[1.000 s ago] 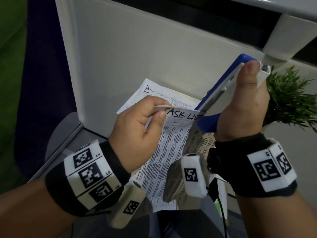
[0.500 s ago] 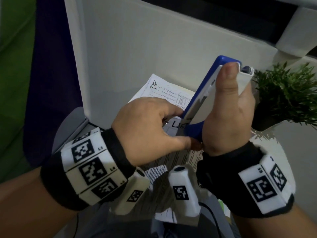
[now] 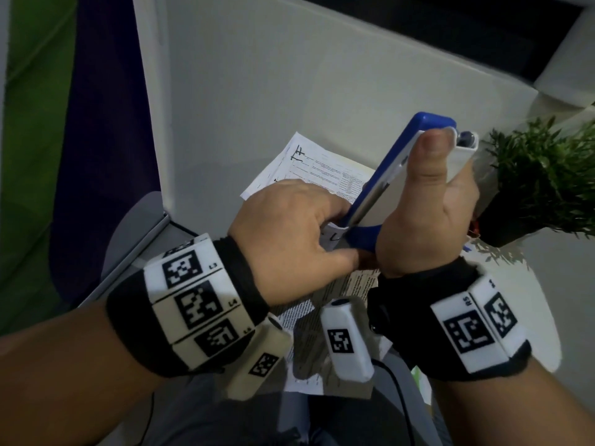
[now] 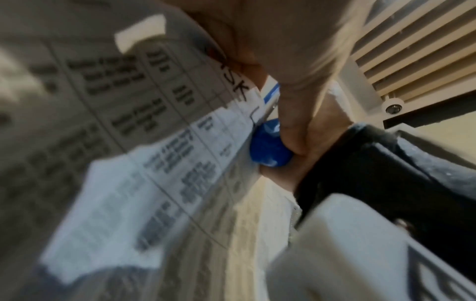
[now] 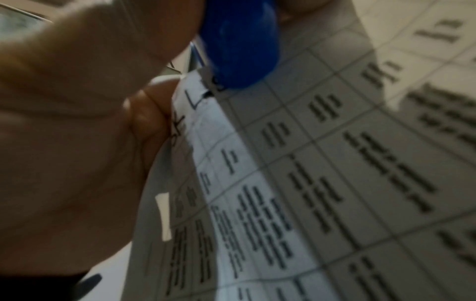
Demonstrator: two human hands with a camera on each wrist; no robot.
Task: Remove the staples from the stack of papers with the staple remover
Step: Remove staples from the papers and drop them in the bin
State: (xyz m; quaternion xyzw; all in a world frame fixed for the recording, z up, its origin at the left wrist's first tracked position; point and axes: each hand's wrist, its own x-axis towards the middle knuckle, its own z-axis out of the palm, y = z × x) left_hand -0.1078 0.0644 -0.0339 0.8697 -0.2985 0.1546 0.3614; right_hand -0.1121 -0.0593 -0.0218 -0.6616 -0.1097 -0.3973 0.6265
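- Fingers of the left hand (image 3: pixel 289 233) curl and pinch the top edge of the stack of papers (image 3: pixel 322 169).
- Right hand (image 3: pixel 428 214) wraps the blue staple remover (image 3: pixel 386 175), thumb along its white side, blue tip against the paper's corner above the surface (image 3: pixel 257 101).

The left hand (image 3: pixel 289 233) covers the top corner of the printed white paper stack (image 3: pixel 325 169), so no staple shows. The lower tip of the blue-and-white plastic staple remover (image 3: pixel 399 162) is hidden between both hands. Both wrist views are blurred; the table text (image 5: pixel 322 183) is unreadable. The green potted plant (image 3: pixel 541 175) is cut off by the right edge.
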